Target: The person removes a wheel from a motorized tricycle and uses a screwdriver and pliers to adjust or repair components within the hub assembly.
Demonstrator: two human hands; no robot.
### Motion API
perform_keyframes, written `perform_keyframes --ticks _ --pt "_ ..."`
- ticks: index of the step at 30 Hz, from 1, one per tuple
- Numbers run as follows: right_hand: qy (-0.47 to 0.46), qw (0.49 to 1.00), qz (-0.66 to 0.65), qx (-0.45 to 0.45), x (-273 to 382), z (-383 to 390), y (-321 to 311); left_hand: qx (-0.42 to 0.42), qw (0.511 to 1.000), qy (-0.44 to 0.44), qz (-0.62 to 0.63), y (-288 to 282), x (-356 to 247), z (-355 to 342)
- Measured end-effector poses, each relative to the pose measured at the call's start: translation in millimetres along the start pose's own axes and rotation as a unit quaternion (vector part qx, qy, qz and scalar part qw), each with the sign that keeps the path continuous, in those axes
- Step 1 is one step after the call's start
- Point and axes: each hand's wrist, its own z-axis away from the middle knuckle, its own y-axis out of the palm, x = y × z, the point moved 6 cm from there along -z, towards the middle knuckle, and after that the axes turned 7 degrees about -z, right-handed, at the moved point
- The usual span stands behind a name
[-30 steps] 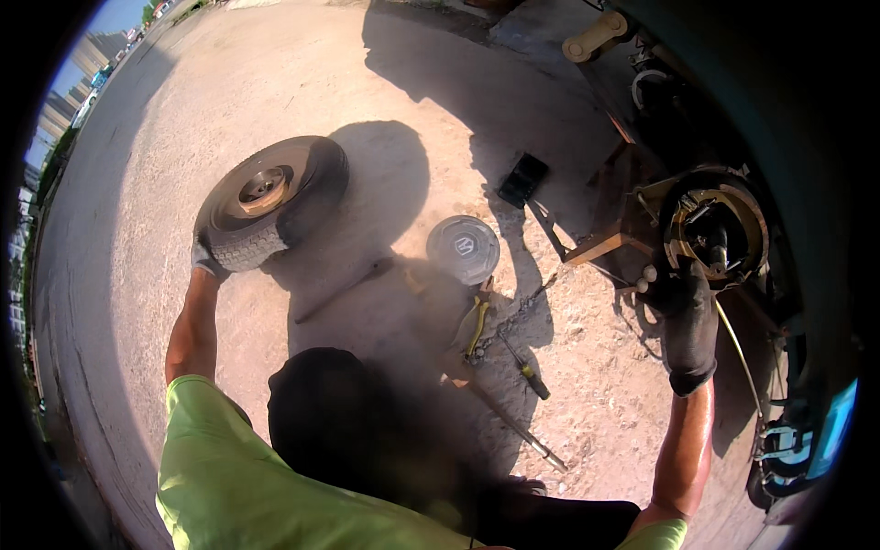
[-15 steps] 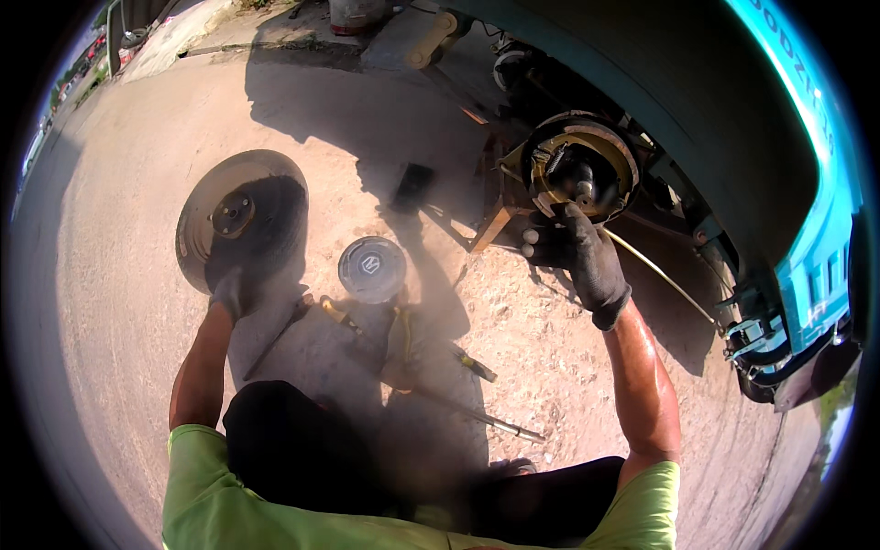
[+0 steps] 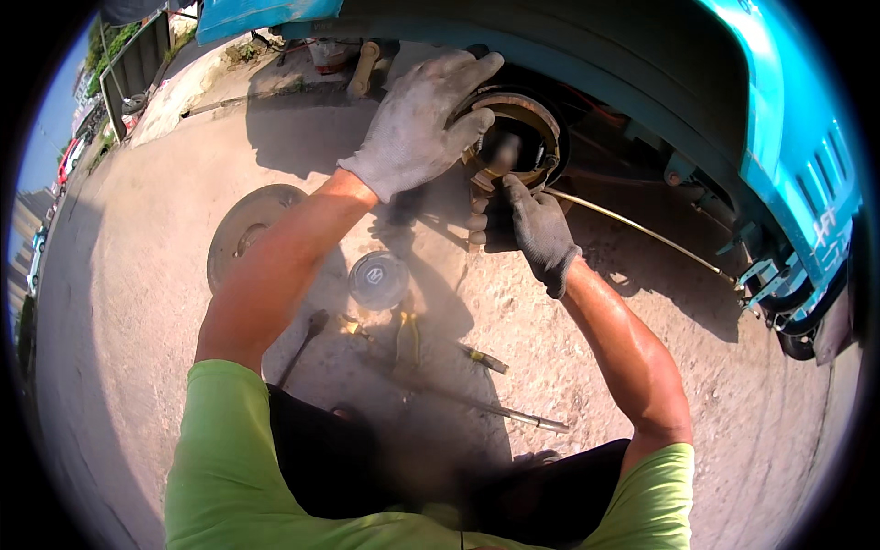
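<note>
A round brake assembly [image 3: 553, 137], with curved shoes and a dark centre, sits under the blue vehicle body. My left hand [image 3: 417, 128], in a pale grey work glove, is at its upper left rim, fingers stretched and thumb apart. At the lower edge is my right hand [image 3: 543, 229], in a darker, dirty glove. Its upper finger or thumb reaches the rim; the other fingers extend left, apart from it, with nothing visible in them. Behind my left forearm lies a round, dusty brake drum [image 3: 234, 229], partly hidden. Whether either hand presses on the assembly cannot be made out.
On the dusty concrete lie a round grey cap [image 3: 379, 280], yellow-handled pliers [image 3: 408, 339], a yellow-and-black tool [image 3: 484, 358], a long metal bar [image 3: 522, 418] and a dark rod [image 3: 303, 348]. A pale cable [image 3: 642, 229] runs from the assembly towards the blue bodywork [image 3: 807, 165].
My left hand has left the drum on the ground and risen right to the brake assembly. My right hand has shifted slightly left, staying at the assembly's lower edge. The view has shifted too.
</note>
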Motion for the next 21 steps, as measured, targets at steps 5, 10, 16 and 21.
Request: perform_keyframes --ticks 5,10,16,21 --pt "0.034 0.997 0.041 -0.051 -3.3 7.9 2.6 -0.014 0.990 -0.013 0.139 48.9 -7.7 -2.9" --pt "0.013 0.999 0.048 -0.015 24.7 37.3 26.7 0.016 0.971 -0.054 0.230 40.5 -12.7 -5.0" --pt "-0.027 0.998 0.053 0.031 21.7 41.8 30.7 -0.073 0.987 0.025 0.138 26.7 -27.0 9.7" --pt "-0.008 0.998 0.038 0.046 -2.2 27.9 -3.8 -0.029 0.991 0.007 0.127 11.4 -33.1 6.3"
